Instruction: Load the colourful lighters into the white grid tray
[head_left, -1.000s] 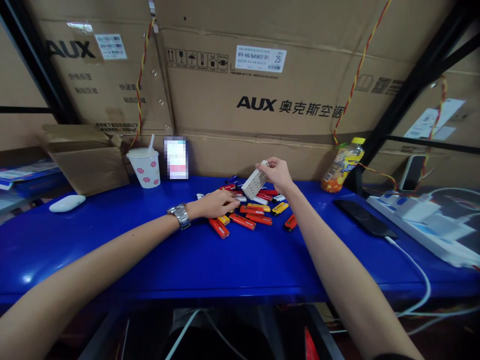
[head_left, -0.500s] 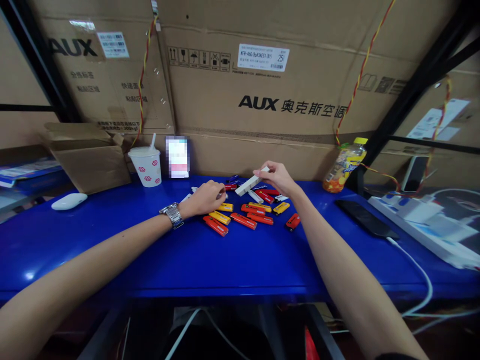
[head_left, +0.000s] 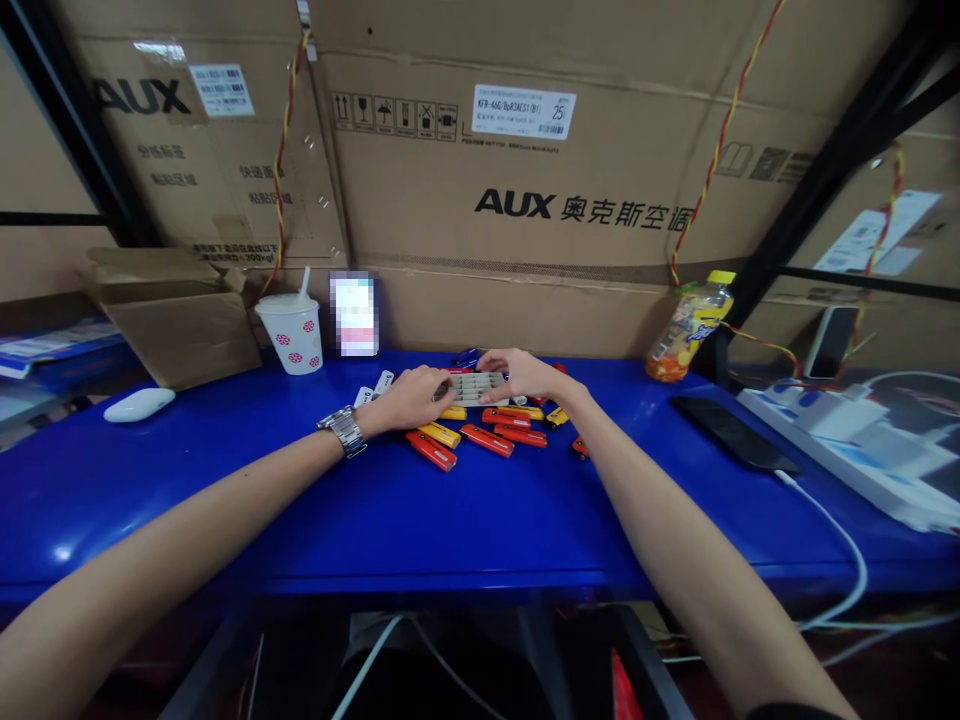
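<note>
The upright card [head_left: 354, 314] is pixelated, nothing readable. Pale ribbed block [head_left: 471, 388]: both ends are covered by the left-hand grip [head_left: 409, 398] and right-hand grip [head_left: 525, 375], so its exact kind can't be told. Lighters [head_left: 487, 425] partly hidden under the hands; red lighter [head_left: 579, 449] half behind the right forearm [head_left: 637, 490]. Power strip [head_left: 840, 450] cut off by the right edge — left forearm [head_left: 187, 510] runs off the bottom edge — below the worktop [head_left: 225, 500] too dark to tell.
</note>
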